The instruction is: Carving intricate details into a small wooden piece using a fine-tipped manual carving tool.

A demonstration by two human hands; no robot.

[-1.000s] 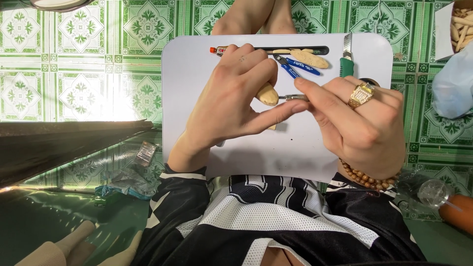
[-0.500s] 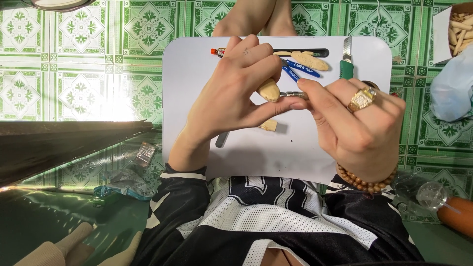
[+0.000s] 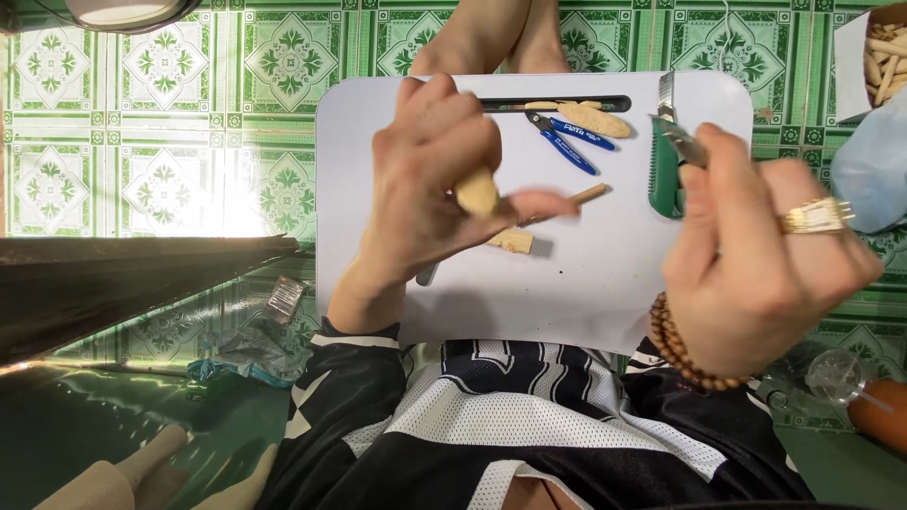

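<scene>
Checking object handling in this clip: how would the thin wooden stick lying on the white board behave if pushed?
The wooden stick looks round and slim, so it would probably roll on the smooth white board. It seems light and stiff, though thin enough to perhaps snap under pressure.

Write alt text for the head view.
Over a white lap board, the left hand grips a pale wooden piece with a thin wooden stick; the ringed right hand lifts a small metal tool. Blue-handled cutters lie beyond.

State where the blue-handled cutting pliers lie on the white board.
In the head view, the blue-handled cutting pliers lie near the white board's far edge, beside a tan wooden piece, between the left hand and the green-handled tool.
</scene>
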